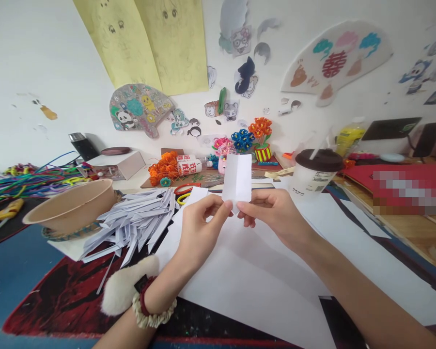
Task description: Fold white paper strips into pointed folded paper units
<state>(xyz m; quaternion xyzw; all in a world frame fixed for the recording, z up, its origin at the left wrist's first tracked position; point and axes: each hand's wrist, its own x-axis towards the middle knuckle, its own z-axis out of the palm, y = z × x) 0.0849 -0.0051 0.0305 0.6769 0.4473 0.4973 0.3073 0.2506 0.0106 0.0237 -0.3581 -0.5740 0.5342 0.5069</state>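
A small white piece of paper [237,174] with a lengthwise crease is held upright in the middle of the view. My left hand [201,228] pinches its lower left corner between thumb and fingers. At the lower right corner, my right hand [274,211] pinches it the same way. The two thumbs nearly meet at the bottom edge. Below the hands lies a large white sheet [247,281]. To the left of my left hand is a heap of folded white paper strips [134,223].
A beige bowl [70,206] stands left of the strips. Behind are scissors [183,194], orange craft flowers [163,167] and a bottle [189,166]. A lidded drink cup [314,174] with a straw stands at right, near a red folder [359,182]. A white fluffy thing [125,288] lies by my left wrist.
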